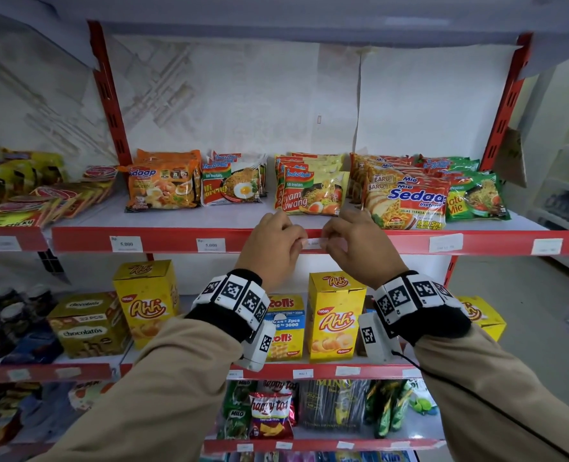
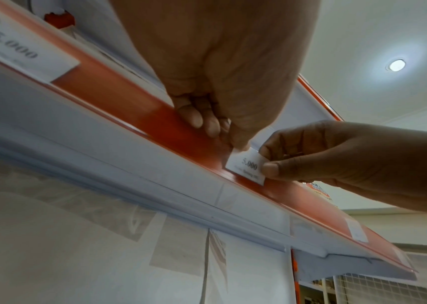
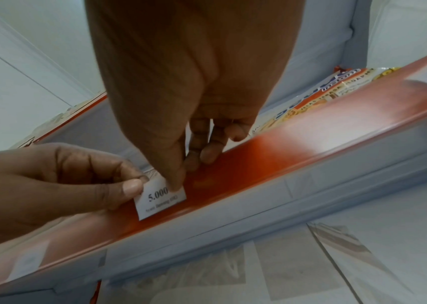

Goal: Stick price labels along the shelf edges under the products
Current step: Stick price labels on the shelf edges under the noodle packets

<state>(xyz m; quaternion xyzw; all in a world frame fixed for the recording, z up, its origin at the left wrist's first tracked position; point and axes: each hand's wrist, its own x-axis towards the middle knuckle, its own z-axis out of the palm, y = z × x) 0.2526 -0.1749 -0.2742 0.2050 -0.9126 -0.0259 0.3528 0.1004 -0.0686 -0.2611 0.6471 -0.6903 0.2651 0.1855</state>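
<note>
Head view: both hands, left hand (image 1: 273,243) and right hand (image 1: 351,241), pinch a small white paper price label (image 1: 313,243) against the red shelf edge strip (image 1: 163,240) under yellow noodle packets (image 1: 313,191).

Left wrist view: uneven pressing could set it crooked.

Right wrist view: thumb (image 3: 175,181) covers a corner; a slip could crease it.

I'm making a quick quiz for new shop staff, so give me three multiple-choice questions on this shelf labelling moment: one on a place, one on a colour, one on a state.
1. The price label being placed sits under which product?
A. Ayam Bawang noodles
B. Chocolatos box
C. Happy Tos chips

2. What colour is the shelf edge strip?
A. Blue
B. Red
C. Green

3. How is the label held?
A. Lying loose on the floor
B. Left hand alone
C. Both hands, left and right hand

Answers:
1 A, the label lies directly below that pack.
2 B, the strip is plainly red.
3 C, the wrist views show each hand pinching one end.
</note>
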